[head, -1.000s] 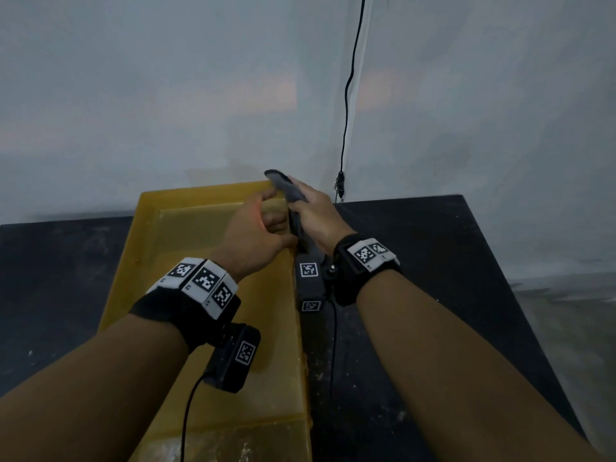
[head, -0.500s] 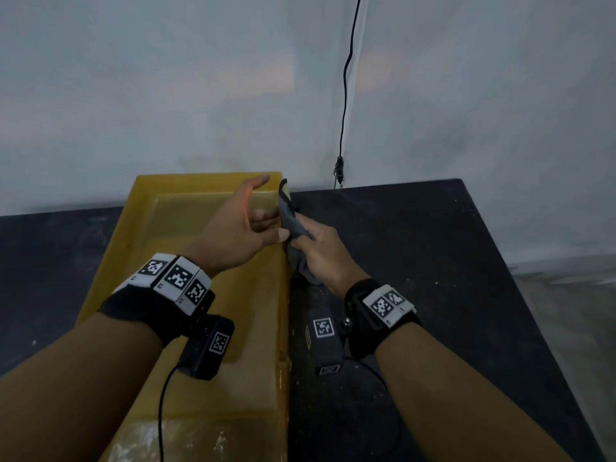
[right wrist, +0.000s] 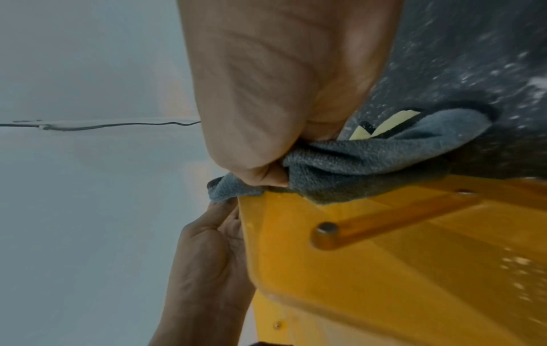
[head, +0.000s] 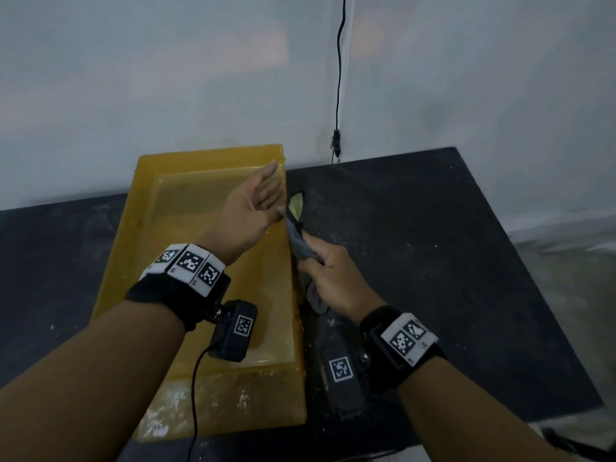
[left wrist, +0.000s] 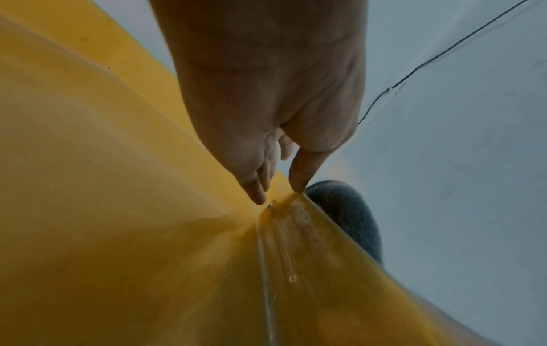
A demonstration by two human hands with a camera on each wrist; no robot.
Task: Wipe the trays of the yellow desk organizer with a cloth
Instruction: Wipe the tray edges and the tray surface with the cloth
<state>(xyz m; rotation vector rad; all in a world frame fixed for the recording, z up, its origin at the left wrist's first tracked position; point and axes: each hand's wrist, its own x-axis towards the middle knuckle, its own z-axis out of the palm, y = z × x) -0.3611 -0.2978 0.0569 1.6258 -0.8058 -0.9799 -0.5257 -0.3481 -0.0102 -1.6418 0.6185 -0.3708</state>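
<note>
- The yellow desk organizer [head: 186, 201] sat on the black table [head: 433, 245], against the white wall [head: 166, 78].
- The left hand [head: 248, 208] hovered over its top tray, fingers straight, holding nothing.
- The right hand [head: 328, 278] gripped the grey cloth [head: 298, 240] against the organizer's right rim.
- A black cable [head: 338, 78] hung down the wall behind.

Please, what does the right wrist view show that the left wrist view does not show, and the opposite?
Only the right wrist view: the right hand gripping the grey cloth, a pale tag on it, the dusty black table, a round stud on the organizer's outer side.
Only the left wrist view: the top tray's inside, where the left hand's straight fingers point.
Both: the cloth, the yellow organizer, the left hand, the white wall with a cable.
</note>
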